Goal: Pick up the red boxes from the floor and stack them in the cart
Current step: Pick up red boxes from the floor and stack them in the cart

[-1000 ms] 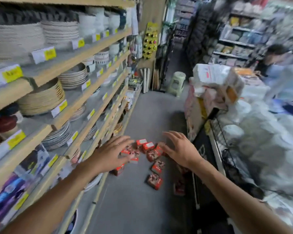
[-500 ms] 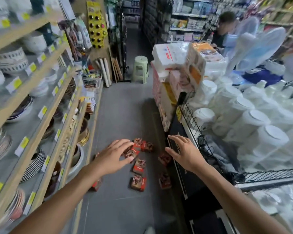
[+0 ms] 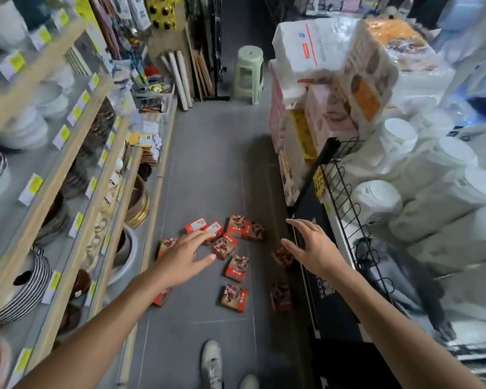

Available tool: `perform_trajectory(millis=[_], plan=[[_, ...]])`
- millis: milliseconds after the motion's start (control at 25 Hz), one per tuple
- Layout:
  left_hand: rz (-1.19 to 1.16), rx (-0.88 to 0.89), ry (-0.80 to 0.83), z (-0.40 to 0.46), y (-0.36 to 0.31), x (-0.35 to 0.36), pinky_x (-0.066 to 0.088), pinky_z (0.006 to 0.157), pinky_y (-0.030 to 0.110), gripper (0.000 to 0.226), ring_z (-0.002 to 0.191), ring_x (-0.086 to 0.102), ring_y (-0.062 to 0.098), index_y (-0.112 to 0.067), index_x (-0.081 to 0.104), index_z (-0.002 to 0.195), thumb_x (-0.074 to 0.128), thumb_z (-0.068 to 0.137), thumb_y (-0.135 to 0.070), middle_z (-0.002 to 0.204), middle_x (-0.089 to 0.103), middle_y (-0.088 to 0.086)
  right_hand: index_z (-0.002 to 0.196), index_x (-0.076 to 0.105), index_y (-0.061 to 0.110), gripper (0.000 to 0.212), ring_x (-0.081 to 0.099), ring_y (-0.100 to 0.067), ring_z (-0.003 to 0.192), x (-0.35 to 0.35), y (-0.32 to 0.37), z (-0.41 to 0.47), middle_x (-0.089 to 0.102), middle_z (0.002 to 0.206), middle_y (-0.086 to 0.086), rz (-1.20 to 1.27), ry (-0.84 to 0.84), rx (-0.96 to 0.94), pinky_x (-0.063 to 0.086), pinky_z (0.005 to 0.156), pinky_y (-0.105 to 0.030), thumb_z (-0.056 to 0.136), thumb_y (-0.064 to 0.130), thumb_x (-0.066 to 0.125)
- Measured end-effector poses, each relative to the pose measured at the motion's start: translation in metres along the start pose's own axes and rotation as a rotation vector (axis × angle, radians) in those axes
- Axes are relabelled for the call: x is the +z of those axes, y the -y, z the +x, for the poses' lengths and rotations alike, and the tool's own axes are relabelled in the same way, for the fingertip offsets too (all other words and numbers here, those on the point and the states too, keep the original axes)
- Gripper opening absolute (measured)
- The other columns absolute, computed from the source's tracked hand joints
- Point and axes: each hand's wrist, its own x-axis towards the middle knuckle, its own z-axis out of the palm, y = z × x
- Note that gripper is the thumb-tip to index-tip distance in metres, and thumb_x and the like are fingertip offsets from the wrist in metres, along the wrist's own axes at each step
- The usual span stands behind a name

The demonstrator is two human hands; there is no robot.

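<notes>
Several small red boxes lie scattered on the grey floor of a shop aisle, most in a loose cluster ahead of me. My left hand is stretched out above the left part of the cluster, fingers straight and spread, holding nothing. My right hand is stretched out to the right of the boxes, fingers spread, also holding nothing. Two boxes lie in shadow by the black base of the right-hand display. No cart can be made out for certain.
Wooden shelves with bowls and plates line the left. A black wire rack with white plastic packs and stacked tissue packs stands on the right. A green stool is far down the aisle. My shoes show below.
The view has swung right and tilted down over the second. Both hands stay outstretched and open above the boxes, which now appear larger and lower in view.
</notes>
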Motion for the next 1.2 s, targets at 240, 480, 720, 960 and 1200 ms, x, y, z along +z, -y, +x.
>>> perform_trajectory(millis=[240, 480, 720, 960, 1200], plan=[[-0.042, -0.023, 0.091, 0.072, 0.065, 0.041, 0.037, 0.114, 0.036, 0.065, 0.133, 0.045, 0.005, -0.03, 0.05, 0.141, 0.048, 0.085, -0.062, 0.137, 0.046, -0.022, 0.154, 0.04, 0.027, 0.062, 0.036, -0.019, 0.146, 0.046, -0.035, 0.047, 0.045, 0.155, 0.003, 0.025, 0.066, 0.131, 0.033, 0.117, -0.034, 0.099, 0.052, 0.056], [0.008, -0.027, 0.251, 0.129, 0.126, 0.133, 0.031, 0.112, 0.023, 0.055, 0.134, 0.044, 0.008, -0.026, 0.047, 0.145, 0.065, 0.094, -0.038, 0.144, 0.047, -0.011, 0.155, 0.038, 0.028, 0.064, 0.04, -0.022, 0.144, 0.13, -0.119, 0.089, 0.047, 0.154, 0.002, 0.059, 0.146, 0.298, 0.037, 0.114, -0.036, 0.098, 0.052, 0.057], [0.017, -0.048, 0.312, 0.175, 0.215, 0.296, 0.016, 0.107, 0.003, 0.053, 0.132, 0.041, 0.001, -0.027, 0.048, 0.145, 0.058, 0.096, -0.044, 0.14, 0.045, -0.017, 0.156, 0.033, 0.03, 0.066, 0.04, -0.018, 0.143, 0.302, -0.262, 0.12, 0.043, 0.155, 0.002, 0.148, 0.324, 0.451, 0.035, 0.112, -0.029, 0.098, 0.044, 0.062], [-0.042, 0.007, 0.371, 0.22, 0.311, 0.459, 0.029, 0.112, 0.014, 0.055, 0.134, 0.041, -0.003, -0.037, 0.046, 0.142, 0.05, 0.09, -0.051, 0.14, 0.046, -0.023, 0.155, 0.03, 0.006, 0.071, 0.039, -0.007, 0.127, 0.471, -0.396, 0.152, 0.046, 0.151, -0.012, 0.41, 0.352, 0.653, 0.023, 0.077, 0.012, 0.095, 0.004, 0.068], [-0.052, 0.012, 0.334, 0.244, 0.371, 0.561, 0.027, 0.109, 0.01, 0.058, 0.131, 0.042, -0.003, -0.031, 0.053, 0.139, 0.043, 0.089, -0.058, 0.138, 0.05, -0.02, 0.16, 0.021, 0.015, 0.095, 0.043, -0.027, 0.143, 0.616, -0.497, 0.185, 0.039, 0.159, -0.01, 0.57, 0.203, 0.893, 0.036, 0.102, -0.022, 0.087, 0.021, 0.081]])
